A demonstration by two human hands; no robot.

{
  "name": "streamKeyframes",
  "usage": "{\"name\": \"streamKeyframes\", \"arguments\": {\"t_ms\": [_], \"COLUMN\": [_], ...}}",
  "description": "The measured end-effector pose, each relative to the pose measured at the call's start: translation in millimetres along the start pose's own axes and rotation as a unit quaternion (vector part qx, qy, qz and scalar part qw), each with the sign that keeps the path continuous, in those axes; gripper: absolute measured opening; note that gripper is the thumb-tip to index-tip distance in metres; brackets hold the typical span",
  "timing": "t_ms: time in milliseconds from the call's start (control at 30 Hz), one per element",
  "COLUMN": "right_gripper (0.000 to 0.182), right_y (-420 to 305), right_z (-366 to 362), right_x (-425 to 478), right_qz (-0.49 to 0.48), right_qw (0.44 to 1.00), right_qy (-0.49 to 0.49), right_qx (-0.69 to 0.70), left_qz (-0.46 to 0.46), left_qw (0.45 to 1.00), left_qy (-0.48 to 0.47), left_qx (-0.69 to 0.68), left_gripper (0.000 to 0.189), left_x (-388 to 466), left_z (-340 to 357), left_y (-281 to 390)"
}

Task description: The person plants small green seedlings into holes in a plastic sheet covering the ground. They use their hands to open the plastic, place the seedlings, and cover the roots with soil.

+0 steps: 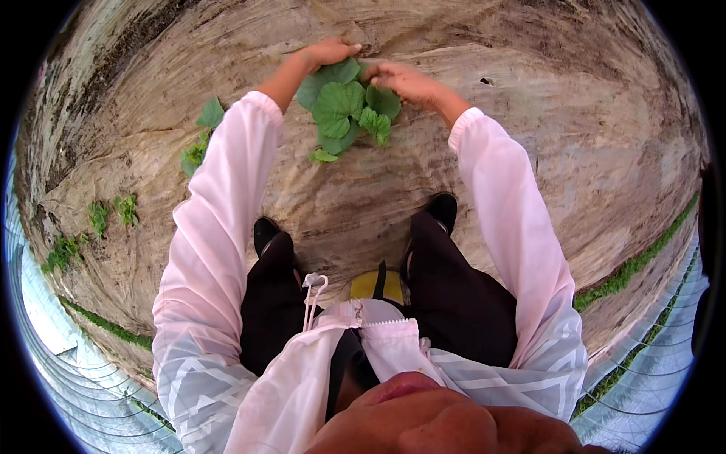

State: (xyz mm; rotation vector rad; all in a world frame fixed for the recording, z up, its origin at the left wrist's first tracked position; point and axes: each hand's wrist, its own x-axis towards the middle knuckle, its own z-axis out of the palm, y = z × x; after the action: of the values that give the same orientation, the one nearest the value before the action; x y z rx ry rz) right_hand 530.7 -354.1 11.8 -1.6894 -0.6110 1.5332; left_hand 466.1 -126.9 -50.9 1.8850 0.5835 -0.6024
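A leafy green vine plant [339,105] with broad lobed leaves spreads over a brown, wrinkled ground sheet [351,190] in front of me. My left hand [332,52] rests at the plant's far left edge, fingers against the upper leaves; its fingertips are partly turned from view. At the plant's right upper side is my right hand [404,82], its fingers curled near the leaves and the stem area. Whether either hand grips a stem or leaf cannot be told, since leaves and fingers cover the spot.
More small green plants grow at the left, one beside my left sleeve [210,112] and several farther off [63,252]. My black shoes [442,210] stand on the sheet, with a yellow round object [366,285] between my legs. Grass strips [635,264] line the sheet's near side.
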Motion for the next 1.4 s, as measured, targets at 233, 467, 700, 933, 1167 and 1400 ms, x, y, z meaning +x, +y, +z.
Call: {"name": "streamKeyframes", "arguments": {"t_ms": [233, 467, 700, 933, 1167, 1400], "right_gripper": [0.031, 0.025, 0.022, 0.028, 0.024, 0.019], "right_y": [25, 42, 48, 37, 34, 43], "right_z": [-33, -7, 42, 52, 47, 33], "right_x": [-10, -63, -90, -69, -69, -70], "right_qz": [0.045, -0.076, -0.221, -0.183, -0.148, -0.340], "right_qw": [0.992, 0.917, 0.861, 0.822, 0.829, 0.764], "right_qy": [0.119, 0.294, 0.223, 0.209, 0.210, 0.170], "right_qx": [-0.014, -0.257, -0.401, -0.497, -0.497, -0.522], "left_qz": [0.438, 0.584, 0.464, 0.452, 0.447, 0.438], "left_qw": [0.792, 0.598, 0.756, 0.791, 0.794, 0.794], "left_qy": [0.343, -0.022, 0.028, 0.024, 0.019, 0.025], "left_qx": [0.252, 0.548, 0.461, 0.412, 0.412, 0.422], "left_gripper": [0.018, 0.012, 0.019, 0.023, 0.021, 0.020], "left_x": [-95, -152, -122, -104, -106, -113], "left_z": [6, 83, 47, 31, 37, 41], "left_y": [68, 39, 31, 28, 29, 28]}}
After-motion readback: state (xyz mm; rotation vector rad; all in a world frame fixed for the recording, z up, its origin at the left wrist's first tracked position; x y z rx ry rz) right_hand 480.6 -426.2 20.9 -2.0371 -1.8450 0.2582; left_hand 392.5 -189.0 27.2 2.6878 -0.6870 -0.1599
